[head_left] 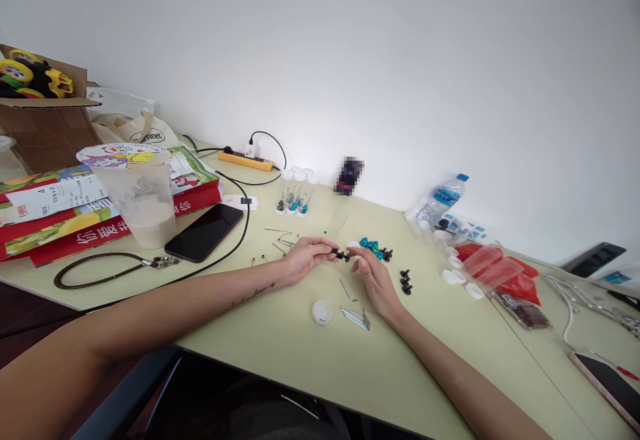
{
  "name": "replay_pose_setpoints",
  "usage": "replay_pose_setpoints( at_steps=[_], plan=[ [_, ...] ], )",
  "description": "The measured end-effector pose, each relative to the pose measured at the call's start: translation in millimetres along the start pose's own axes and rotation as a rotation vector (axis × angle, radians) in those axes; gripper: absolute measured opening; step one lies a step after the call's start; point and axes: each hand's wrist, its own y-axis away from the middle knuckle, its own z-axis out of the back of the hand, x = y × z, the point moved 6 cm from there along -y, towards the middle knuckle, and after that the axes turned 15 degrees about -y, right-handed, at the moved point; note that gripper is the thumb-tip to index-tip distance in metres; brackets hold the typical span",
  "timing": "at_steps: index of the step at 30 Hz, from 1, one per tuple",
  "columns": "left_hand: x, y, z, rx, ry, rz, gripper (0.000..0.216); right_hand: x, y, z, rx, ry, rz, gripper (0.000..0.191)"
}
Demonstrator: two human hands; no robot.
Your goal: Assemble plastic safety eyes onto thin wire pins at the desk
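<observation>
My left hand (306,257) rests on the pale green table (280,333), its fingers pinched on a small black part (341,255). From the other side my right hand (376,281) meets the same part with its fingertips, fingers curled together. Just beyond the hands lies a cluster of teal and black small parts (374,248). A few black pieces (405,282) sit right of my right hand. A row of thin metal pins (356,317) and a white cap (321,312) lie near my right wrist.
Clear vials (296,193) stand behind the hands. To the left are a black phone (204,231), a plastic cup (138,193), red boxes (75,217), a cable and a yellow power strip (246,159). A water bottle (443,199), red bags (500,273) and another phone (607,380) lie right.
</observation>
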Motion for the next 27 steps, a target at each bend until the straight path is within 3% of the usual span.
replay_pose_setpoints(
  at_steps=[12, 24, 27],
  plan=[
    [1.7, -1.3, 2.0, -0.007, 0.006, -0.013, 0.013, 5.4, 1.1, 4.1, -0.044, -0.025, 0.069, 0.039],
    [3.9, -3.5, 4.3, -0.014, 0.014, -0.032, 0.012, 3.0, 0.6, 1.1, 0.005, -0.034, 0.033, 0.043],
    [3.3, -3.5, 4.0, -0.014, 0.030, -0.037, 0.011, 1.6, 0.8, 3.7, -0.038, -0.026, 0.022, 0.041]
  ],
)
